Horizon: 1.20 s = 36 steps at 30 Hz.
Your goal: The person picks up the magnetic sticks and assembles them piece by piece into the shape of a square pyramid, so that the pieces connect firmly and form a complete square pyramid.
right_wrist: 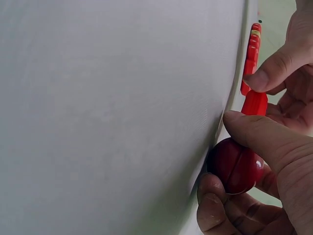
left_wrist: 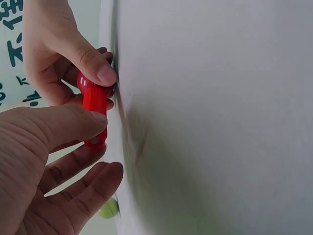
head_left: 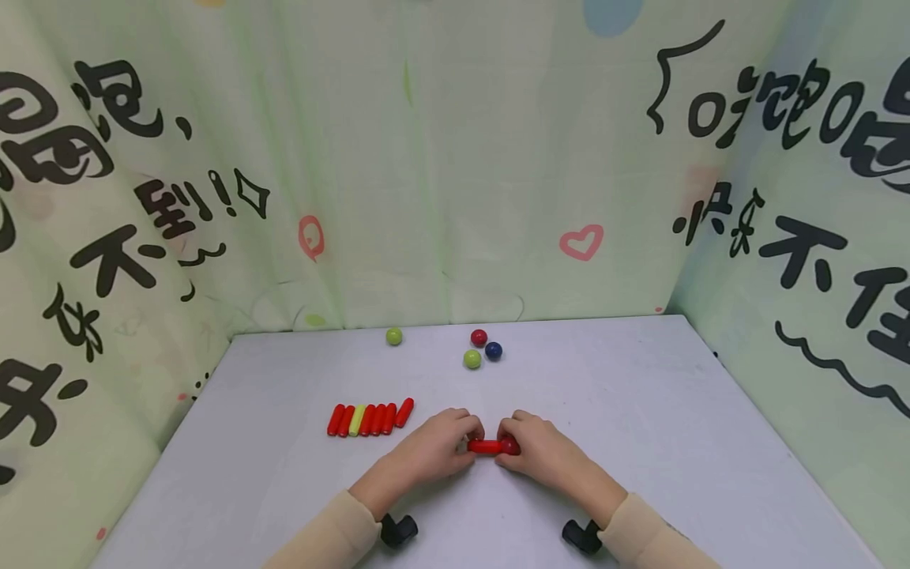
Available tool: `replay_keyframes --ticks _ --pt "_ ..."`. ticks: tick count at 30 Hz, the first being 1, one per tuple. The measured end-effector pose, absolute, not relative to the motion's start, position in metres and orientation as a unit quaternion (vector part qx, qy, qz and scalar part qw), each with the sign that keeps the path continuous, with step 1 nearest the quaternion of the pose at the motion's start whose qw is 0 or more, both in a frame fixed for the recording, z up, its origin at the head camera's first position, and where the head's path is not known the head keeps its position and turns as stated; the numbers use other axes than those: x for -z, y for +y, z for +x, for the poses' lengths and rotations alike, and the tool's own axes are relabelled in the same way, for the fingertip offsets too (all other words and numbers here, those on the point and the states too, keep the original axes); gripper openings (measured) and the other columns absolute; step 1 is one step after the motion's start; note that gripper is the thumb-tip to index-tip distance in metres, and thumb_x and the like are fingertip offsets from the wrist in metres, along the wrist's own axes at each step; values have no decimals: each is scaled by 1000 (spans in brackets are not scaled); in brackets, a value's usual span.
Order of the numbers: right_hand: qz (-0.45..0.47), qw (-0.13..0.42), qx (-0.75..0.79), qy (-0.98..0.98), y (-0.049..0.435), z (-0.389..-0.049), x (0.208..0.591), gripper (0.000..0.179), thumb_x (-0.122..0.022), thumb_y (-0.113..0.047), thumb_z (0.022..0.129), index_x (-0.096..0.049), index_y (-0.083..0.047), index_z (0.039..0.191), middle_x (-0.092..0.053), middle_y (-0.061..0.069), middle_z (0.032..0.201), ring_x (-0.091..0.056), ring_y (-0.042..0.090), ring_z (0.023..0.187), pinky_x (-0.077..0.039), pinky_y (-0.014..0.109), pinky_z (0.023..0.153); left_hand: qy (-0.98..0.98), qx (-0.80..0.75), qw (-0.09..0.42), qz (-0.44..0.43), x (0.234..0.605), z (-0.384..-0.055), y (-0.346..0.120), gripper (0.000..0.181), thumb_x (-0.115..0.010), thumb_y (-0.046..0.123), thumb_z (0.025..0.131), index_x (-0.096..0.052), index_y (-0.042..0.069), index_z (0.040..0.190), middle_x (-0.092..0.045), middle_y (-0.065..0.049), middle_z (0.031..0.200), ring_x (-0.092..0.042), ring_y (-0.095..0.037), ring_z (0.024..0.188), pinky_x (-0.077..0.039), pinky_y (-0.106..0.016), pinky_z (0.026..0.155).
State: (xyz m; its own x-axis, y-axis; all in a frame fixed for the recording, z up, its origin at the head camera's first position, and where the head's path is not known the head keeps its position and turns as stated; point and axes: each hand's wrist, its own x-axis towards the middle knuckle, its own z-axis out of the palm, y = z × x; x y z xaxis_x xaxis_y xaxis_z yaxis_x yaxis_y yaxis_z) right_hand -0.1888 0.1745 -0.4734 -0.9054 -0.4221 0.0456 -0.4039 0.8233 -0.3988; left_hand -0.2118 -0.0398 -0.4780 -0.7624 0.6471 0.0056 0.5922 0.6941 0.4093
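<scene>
Close over the front middle of the table, my left hand [head_left: 441,444] pinches a short red rod [head_left: 485,447] between thumb and fingers. A glossy dark red ball [head_left: 509,446] sits at the rod's right end, gripped by my right hand [head_left: 543,450]. In the right wrist view a thin groove runs across the ball [right_wrist: 235,165], and the right thumb lies where rod and ball meet. The rod's near end face shows a small pale round spot in the left wrist view, where the rod [left_wrist: 95,100] lines up with the ball.
Left of the hands lies a row of several red rods [head_left: 366,420] with one yellow-green rod [head_left: 357,420] among them. Toward the back rest a green ball [head_left: 394,337], another green ball [head_left: 472,359], a red ball [head_left: 479,338] and a dark blue ball [head_left: 494,351]. Printed curtains surround the table.
</scene>
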Motion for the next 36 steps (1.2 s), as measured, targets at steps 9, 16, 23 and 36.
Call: replay_keyframes --ticks 9,16,23,36 --pt "-202 26 199 959 178 -191 475 22 -86 -24 83 -70 -14 94 -58 -4 84 -51 10 71 -47 27 64 918 -207 83 326 480 -221 -48 26 -79 20 91 -68 22 115 -67 8 110 -59 -7 101 -55 -21 88" --pt "-198 30 204 958 178 -191 476 22 -86 -23 83 -69 -15 94 -57 -4 84 -51 11 72 -46 25 63 924 -204 84 312 481 -237 -55 26 -79 19 91 -68 22 114 -67 7 109 -60 -8 102 -56 -25 91" --pt "-196 40 218 955 181 -190 475 24 -86 -26 83 -70 -15 96 -58 -5 86 -52 11 76 -47 25 65 929 -194 82 306 475 -256 -53 22 -76 18 93 -68 20 114 -66 5 108 -59 -11 102 -56 -27 91" --pt "-158 120 351 915 194 -188 470 42 -85 -11 82 -66 -9 119 -66 0 99 -58 16 80 -53 25 68 935 -189 74 290 466 -289 -43 15 -72 18 97 -68 17 111 -65 3 106 -58 -14 101 -55 -32 94"
